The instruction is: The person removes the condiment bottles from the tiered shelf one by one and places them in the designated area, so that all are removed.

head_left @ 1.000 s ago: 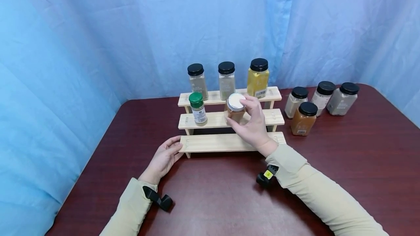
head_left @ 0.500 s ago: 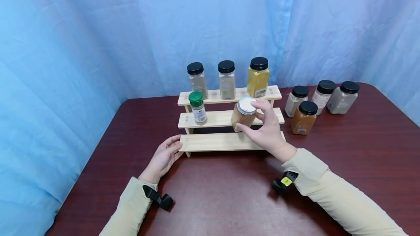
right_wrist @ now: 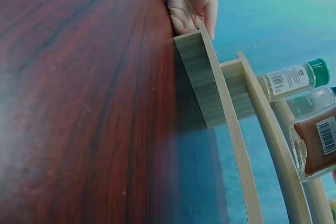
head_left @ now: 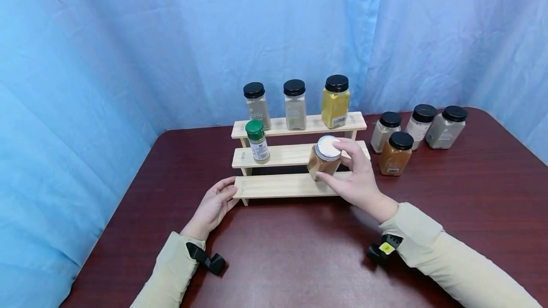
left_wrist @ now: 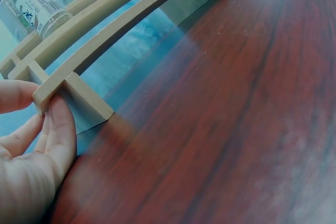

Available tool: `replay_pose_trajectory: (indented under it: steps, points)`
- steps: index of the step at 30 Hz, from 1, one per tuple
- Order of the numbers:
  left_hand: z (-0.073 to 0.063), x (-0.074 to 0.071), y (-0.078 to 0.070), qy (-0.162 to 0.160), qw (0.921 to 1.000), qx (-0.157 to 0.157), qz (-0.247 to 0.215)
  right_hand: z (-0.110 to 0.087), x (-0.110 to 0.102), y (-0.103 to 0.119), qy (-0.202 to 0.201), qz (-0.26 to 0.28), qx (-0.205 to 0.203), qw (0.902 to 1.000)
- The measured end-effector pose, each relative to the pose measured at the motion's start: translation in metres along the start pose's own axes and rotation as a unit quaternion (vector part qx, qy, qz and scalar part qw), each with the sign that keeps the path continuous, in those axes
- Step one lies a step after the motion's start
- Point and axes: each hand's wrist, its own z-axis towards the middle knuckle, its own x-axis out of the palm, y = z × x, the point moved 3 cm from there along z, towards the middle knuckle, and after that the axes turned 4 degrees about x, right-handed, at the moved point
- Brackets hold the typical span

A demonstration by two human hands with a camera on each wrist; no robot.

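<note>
While the left hand [head_left: 212,206] pinches a three-tiered pale wooden rack [head_left: 282,186], the right hand [head_left: 358,182] holds a square, clear, white-topped jar of brown powder [head_left: 322,164]

Head view: the right hand's fingers spread across the brown jar, thumb low on its side and fingertips at its top. The jar leans slightly right, over the right half of the rack; whether it touches a tier cannot be told. The left hand's fingers close narrowly on the lowest tier's end. A round clear bottle with a green cap [head_left: 259,146] stands on the middle tier. Along the top tier stand two black-lidded jars of greyish contents [head_left: 258,107] and a black-lidded yellow jar [head_left: 335,107]. Right of the rack, the dark red wood-grain table [head_left: 291,255] bears a black-lidded orange-brown jar [head_left: 395,157], near three paler black-lidded jars [head_left: 446,129].

Left wrist view: fingertips touch the tier's end from above and below.

Right wrist view: the brown jar shows its barcode at the right edge; the right hand's fingers are almost wholly out of frame.
</note>
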Motion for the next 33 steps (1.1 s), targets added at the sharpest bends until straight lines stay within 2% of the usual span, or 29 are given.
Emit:
replay_pose_trajectory:
  steps: [13,22,29,33]
  points:
    - [0.000,-0.001,0.002,-0.001,1.0000,0.000,-0.003,-0.014,-0.019,-0.004,0.022,-0.014,0.027,0.9993]
    - [-0.001,-0.001,0.000,-0.002,1.0000,-0.002,0.000,-0.029,-0.050,-0.009,0.025,-0.043,0.043,0.9978]
    - [-0.001,0.000,-0.002,-0.002,1.0000,-0.001,0.008,-0.039,-0.074,-0.010,0.029,-0.104,0.059,0.9924]
    - [-0.001,0.001,-0.002,-0.004,1.0000,-0.003,0.006,-0.045,-0.089,-0.011,0.029,-0.117,0.068,0.9904]
